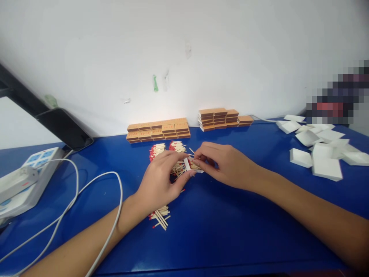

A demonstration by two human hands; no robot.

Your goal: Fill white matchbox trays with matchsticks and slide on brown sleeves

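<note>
My left hand grips a small white matchbox tray between thumb and fingers over the blue table. My right hand pinches a bunch of matches at the tray's open side. Loose red-tipped matches lie in piles just behind the hands and under my left wrist.
Orange matchbox sleeves are stacked in two rows along the wall. Several empty white trays lie at the right. A power strip with white cables and a dark phone sit at the left.
</note>
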